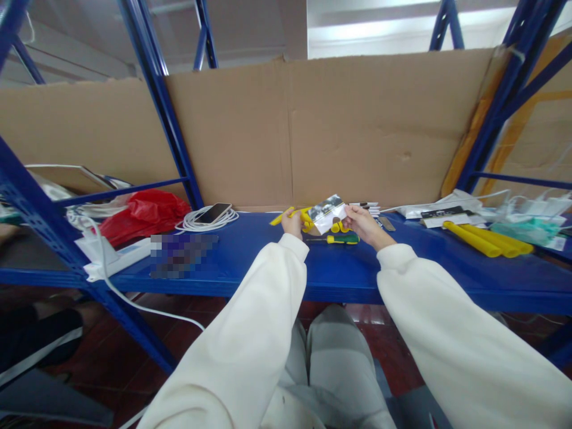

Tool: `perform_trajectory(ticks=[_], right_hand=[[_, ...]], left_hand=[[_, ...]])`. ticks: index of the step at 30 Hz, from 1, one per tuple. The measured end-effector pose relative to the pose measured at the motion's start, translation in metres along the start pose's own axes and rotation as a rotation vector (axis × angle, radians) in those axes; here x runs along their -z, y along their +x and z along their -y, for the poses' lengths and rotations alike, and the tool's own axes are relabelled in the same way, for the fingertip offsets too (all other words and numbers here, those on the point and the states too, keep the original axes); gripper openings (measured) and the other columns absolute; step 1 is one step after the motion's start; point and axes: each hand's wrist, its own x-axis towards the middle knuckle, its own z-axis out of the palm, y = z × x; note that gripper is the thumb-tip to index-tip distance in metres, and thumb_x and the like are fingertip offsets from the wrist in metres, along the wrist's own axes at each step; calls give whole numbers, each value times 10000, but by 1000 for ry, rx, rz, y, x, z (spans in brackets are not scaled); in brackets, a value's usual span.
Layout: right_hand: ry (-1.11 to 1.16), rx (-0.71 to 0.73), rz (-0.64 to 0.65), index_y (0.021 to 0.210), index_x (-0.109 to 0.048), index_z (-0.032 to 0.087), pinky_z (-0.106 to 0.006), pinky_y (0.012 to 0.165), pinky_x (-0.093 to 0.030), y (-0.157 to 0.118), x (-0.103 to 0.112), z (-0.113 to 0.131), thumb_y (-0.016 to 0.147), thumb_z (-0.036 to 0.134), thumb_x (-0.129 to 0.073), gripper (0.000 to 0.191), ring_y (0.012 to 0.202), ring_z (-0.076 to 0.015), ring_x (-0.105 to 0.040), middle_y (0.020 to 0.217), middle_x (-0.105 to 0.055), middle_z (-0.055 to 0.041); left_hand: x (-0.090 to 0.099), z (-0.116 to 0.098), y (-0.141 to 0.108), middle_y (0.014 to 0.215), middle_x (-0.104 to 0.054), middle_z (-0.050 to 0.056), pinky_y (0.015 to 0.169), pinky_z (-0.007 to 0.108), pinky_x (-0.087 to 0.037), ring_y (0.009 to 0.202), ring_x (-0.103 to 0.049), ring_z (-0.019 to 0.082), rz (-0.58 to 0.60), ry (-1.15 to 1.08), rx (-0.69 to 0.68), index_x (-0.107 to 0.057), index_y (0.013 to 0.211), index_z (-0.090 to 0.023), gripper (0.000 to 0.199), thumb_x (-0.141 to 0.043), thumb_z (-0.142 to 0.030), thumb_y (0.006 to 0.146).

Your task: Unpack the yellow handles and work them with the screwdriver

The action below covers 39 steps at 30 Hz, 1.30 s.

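My right hand (361, 223) pinches the right edge of a glossy white sheet (328, 215) with a dark printed picture, tilted above the blue shelf. My left hand (292, 223) is closed at the sheet's left side around a slim yellow tool (280, 216), whose kind I cannot make out. More yellow parts show between the left hand and the sheet and under it, partly hidden. Just below the sheet lies a screwdriver (343, 239) with a green and yellow handle. Behind my right hand are several white pens or markers (370, 207).
On the left are a phone (214, 213) on a coiled white cable (191, 223), a red plastic bag (143, 215) and a white power strip (129, 256). Yellow rolled tubes (487, 239) and masks (531, 223) lie right. Cardboard (348, 131) stands behind; blue posts (165, 113) flank it.
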Motion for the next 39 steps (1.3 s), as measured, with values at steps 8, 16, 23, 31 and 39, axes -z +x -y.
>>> perform_trajectory(ticks=[8,16,23,31,39], right_hand=[[18,-59,-133,673,-490,235,-260,505,-418,4,4,-2,712,543,-773,420,522,-122,-471,567,-483,39],[-12,-135,-464,723,-475,247,-224,411,-387,12,13,-3,768,269,-693,223,430,-112,-474,517,-517,52],[-72,-118,-645,751,-541,219,-195,370,-366,14,20,-4,759,192,-712,173,394,-83,-466,532,-519,76],[-77,-170,-808,778,-551,195,-162,348,-362,38,53,6,886,153,-614,132,388,-71,-457,515,-493,77],[-124,-245,-836,1007,-596,188,-161,413,-413,67,72,9,920,111,-532,133,461,-58,-501,714,-563,35]], left_hand=[[2,-5,-7,679,-529,-56,512,204,-344,452,-426,75,-16,48,18,-587,1155,-166,315,-560,-80,853],[2,-6,-8,783,-565,-30,482,240,-345,471,-464,101,-62,59,49,-475,1312,-227,509,-614,-129,833],[0,-13,-17,663,-478,-72,420,196,-317,402,-389,83,-69,68,110,-444,1319,-197,523,-567,-77,825],[-2,-14,-23,616,-473,-83,396,182,-335,364,-367,66,-27,98,176,-420,1393,-170,602,-573,-50,823],[-2,-13,-29,631,-492,-73,412,182,-315,392,-394,82,13,133,179,-361,1443,-185,634,-568,-74,855]])
